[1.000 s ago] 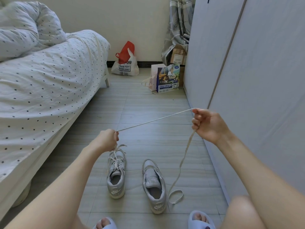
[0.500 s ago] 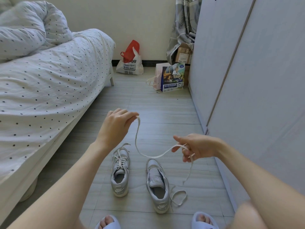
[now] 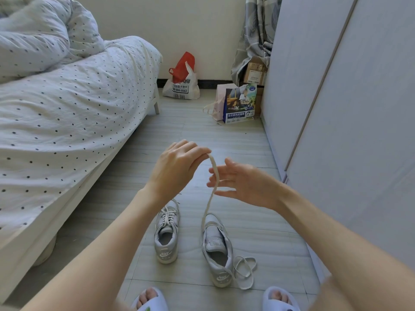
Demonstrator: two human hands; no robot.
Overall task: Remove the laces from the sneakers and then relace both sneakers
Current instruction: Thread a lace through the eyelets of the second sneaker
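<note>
Two grey sneakers stand side by side on the floor. The left sneaker (image 3: 166,234) is still laced. The right sneaker (image 3: 217,248) has no lace in its eyelets. My left hand (image 3: 177,167) pinches the top end of a loose white lace (image 3: 210,198) between its fingertips. The lace hangs down in front of my right hand (image 3: 240,182), drops to the right sneaker and ends in loops on the floor beside its heel. My right hand is spread with straight fingers just behind the lace and grips nothing.
A bed with a dotted white cover (image 3: 67,122) fills the left side. A grey wardrobe (image 3: 348,108) runs along the right. Bags (image 3: 182,84) and a printed box (image 3: 240,104) stand by the far wall. My slippered feet (image 3: 152,299) are at the bottom edge.
The lace was stretched taut between both hands; my hands have come together. My right hand has let go of the lace, which now hangs from my left hand alone.
</note>
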